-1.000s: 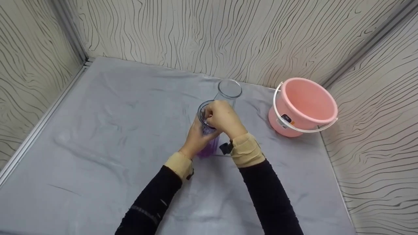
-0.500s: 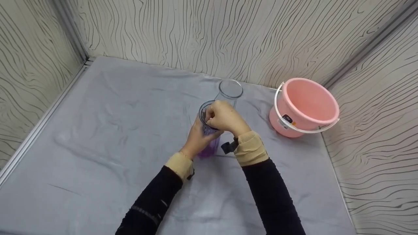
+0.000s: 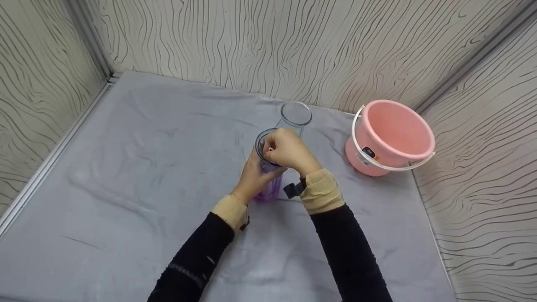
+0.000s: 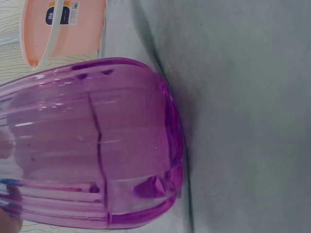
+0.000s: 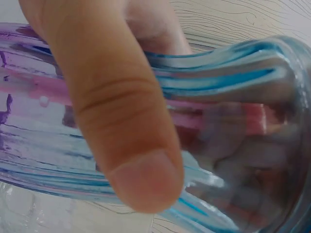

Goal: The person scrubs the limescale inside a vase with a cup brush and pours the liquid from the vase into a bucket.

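Note:
A ribbed glass vase (image 3: 268, 193), purple at its base and bluish at its flared mouth, is at mid-table. My left hand (image 3: 254, 178) wraps round its upper body, the thumb lying across the glass in the right wrist view. At the mouth, my right hand (image 3: 289, 152) has its fingers curled just inside the rim. They hold a slim pink rod (image 5: 255, 119) that runs down inside the vase; its tip shows between the fingers in the head view. The rod's lower end is blurred by the glass. The left wrist view shows the purple base (image 4: 136, 141) close to the cloth.
Just behind the vase stands a clear glass container (image 3: 296, 114) with a round rim. A pink bucket (image 3: 377, 144) with a white handle stands at the right. Grey cloth (image 3: 138, 176) covers the table, and patterned panels (image 3: 235, 46) enclose the back and sides.
My right wrist has shifted slightly to the right. A bit of pink now shows between the right fingers at the rim. The left hand and the vase have hardly moved.

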Demonstrator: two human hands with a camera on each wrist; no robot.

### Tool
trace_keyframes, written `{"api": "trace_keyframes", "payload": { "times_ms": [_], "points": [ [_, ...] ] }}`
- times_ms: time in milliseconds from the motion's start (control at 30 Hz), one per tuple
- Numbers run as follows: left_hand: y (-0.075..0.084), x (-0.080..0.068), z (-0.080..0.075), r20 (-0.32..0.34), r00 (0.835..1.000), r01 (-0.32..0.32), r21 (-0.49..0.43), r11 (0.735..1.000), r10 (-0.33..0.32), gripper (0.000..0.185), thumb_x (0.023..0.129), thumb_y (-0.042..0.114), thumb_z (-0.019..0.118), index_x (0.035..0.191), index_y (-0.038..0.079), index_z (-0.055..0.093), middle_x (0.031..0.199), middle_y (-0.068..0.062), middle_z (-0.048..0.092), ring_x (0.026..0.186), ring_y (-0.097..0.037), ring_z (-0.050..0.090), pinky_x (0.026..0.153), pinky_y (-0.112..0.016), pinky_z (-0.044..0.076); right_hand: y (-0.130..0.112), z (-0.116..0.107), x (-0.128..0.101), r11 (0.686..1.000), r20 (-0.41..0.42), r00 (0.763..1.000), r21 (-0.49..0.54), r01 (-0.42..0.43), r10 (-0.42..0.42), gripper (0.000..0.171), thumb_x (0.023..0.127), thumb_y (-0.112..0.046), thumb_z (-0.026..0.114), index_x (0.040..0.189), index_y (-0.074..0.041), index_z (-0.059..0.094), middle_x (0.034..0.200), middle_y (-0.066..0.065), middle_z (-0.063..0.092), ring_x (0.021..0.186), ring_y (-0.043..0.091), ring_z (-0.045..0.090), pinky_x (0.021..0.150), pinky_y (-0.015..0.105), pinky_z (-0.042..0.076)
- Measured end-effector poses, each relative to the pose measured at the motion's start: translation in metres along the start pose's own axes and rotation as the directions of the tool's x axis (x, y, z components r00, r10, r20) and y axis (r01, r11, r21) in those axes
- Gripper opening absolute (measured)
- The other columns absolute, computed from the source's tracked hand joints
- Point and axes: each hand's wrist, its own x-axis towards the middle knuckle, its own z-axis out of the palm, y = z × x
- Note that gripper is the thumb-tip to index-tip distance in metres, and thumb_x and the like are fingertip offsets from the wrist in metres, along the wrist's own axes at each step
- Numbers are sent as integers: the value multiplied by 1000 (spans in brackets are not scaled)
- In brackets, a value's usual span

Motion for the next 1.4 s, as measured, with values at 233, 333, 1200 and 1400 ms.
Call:
{"api": "trace_keyframes", "payload": {
  "times_ms": [233,333,1200,1400],
  "points": [
    [0,0,0,-7,1000,4,11,1000,-4,72,85,20,83,140,-2,42,132,-15,58,120,-26,57,105,-40,46,0,1,0,1000,-15,999,-4,-30,30,12,72,6,64,67,-4,69,63,-2,57,64,16,49,58,29,41],
    [1,-1,1,-6,1000,7,10,1000,-7,73,85,19,83,140,-2,42,132,-16,58,120,-26,57,105,-40,46,-1,1,0,999,-15,999,-6,-44,44,10,73,5,66,69,-3,70,64,-1,57,64,16,49,58,29,41],
    [1,0,1,10,999,51,-15,999,-51,78,86,20,82,145,-2,37,139,-15,54,127,-27,54,110,-40,43,-4,4,-2,995,-88,992,-42,-96,92,6,80,2,74,77,-3,71,74,4,64,72,19,54,68,34,48],
    [1,1,1,15,999,41,-10,999,-41,80,86,20,83,147,-2,36,140,-15,53,128,-26,53,110,-38,42,-7,6,-3,987,-108,985,-70,-146,138,4,82,1,73,80,-3,72,82,10,70,77,23,59,74,40,53]
  ]
}}
